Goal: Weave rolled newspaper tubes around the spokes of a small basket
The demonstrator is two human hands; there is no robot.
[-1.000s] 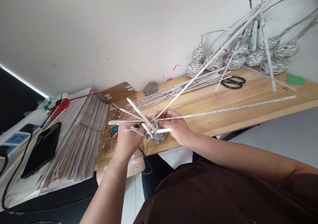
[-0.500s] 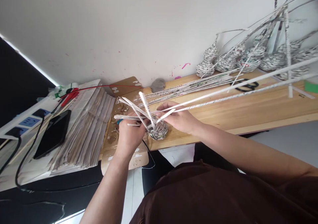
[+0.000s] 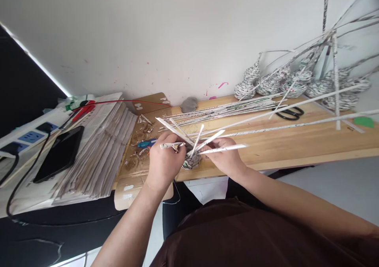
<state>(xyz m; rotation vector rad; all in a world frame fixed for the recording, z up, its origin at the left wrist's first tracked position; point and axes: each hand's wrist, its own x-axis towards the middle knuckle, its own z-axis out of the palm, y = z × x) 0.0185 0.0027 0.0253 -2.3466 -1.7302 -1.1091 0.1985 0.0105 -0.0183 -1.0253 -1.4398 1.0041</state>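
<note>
A small round woven paper basket (image 3: 192, 162) sits between my hands at the front edge of the wooden board, partly hidden by my fingers. Several short rolled-paper spokes (image 3: 199, 140) stick up and outward from it. My left hand (image 3: 166, 156) is closed on the basket's left side, with a few spoke ends showing over its fingers. Closed at the right side, my right hand (image 3: 226, 156) holds a paper tube near the weave; its fingertips are partly hidden by spokes. Two long paper tubes (image 3: 275, 129) run from there far off to the right.
Behind lies a bundle of paper tubes (image 3: 227, 112), with black scissors (image 3: 288, 112) and several woven gourd shapes (image 3: 245, 86) to the right. Left are a blue glue gun (image 3: 146, 143), stacked paper (image 3: 97, 152), a phone (image 3: 60, 154) and a power strip (image 3: 32, 134). A grey lump (image 3: 188, 104) rests by the wall.
The basket has turned, so its spokes now fan up and to the right instead of mostly left. My left hand covers more of it, and the blue glue gun shows more.
</note>
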